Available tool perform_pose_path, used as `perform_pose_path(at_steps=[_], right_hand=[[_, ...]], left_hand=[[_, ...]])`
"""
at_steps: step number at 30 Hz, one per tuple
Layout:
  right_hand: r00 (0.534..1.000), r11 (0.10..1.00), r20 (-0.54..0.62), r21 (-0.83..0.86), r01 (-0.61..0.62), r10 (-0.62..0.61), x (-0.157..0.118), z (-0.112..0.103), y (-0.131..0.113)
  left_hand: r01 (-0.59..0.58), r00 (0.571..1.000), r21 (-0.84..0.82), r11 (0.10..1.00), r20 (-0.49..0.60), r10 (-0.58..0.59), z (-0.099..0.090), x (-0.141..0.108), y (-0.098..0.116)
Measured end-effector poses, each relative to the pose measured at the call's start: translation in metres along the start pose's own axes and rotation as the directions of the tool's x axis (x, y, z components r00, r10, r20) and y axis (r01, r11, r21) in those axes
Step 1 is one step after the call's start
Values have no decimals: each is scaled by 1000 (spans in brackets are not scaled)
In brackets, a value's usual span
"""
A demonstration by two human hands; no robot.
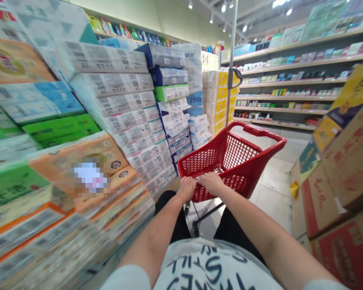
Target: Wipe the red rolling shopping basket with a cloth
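Observation:
A red plastic shopping cart [245, 177] stands right in front of me, its basket walls pierced with small holes. Nothing shows inside the part of the basket that I can see. My left hand [186, 189] is closed over the cart's near rim, at its left corner. Just beside it, my right hand [211, 183] grips the same rim with the fingers curled over the edge. The two hands almost touch. A raised red handle bar rises at the cart's far side, with neither hand on it. Dark wheels and a metal frame show below the basket.
Tall stacks of packaged tissue paper [117, 80] line the left, with orange tissue packs [87, 161] close by. Cardboard boxes [329, 193] are piled along the right. A metal pole [232, 48] stands beyond the cart. Stocked shelves [290, 78] fill the back; pale floor tiles [275, 181] run between.

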State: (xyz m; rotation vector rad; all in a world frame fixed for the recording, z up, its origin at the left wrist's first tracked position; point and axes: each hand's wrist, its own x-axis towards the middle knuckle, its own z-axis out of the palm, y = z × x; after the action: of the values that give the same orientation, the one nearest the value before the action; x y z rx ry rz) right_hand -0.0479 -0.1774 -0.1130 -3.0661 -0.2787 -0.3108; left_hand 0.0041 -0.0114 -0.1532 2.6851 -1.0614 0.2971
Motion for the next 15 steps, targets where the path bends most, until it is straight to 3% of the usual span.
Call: perform_pose_path(at_steps=[4,10,15], right_hand=[[997,998,29,14,-67,66,13,-3,2],[988,990,-65,44,-135,138,-3,2,-9],[980,973,-42,133,-189,196,1,3,-10]], left_hand=[[-13,1000,7,1000,14,13,-1,-1,2],[-13,1000,-18,1000,27,13,-5,0,7],[16,999,-77,997,42,-13,-7,-4,8]])
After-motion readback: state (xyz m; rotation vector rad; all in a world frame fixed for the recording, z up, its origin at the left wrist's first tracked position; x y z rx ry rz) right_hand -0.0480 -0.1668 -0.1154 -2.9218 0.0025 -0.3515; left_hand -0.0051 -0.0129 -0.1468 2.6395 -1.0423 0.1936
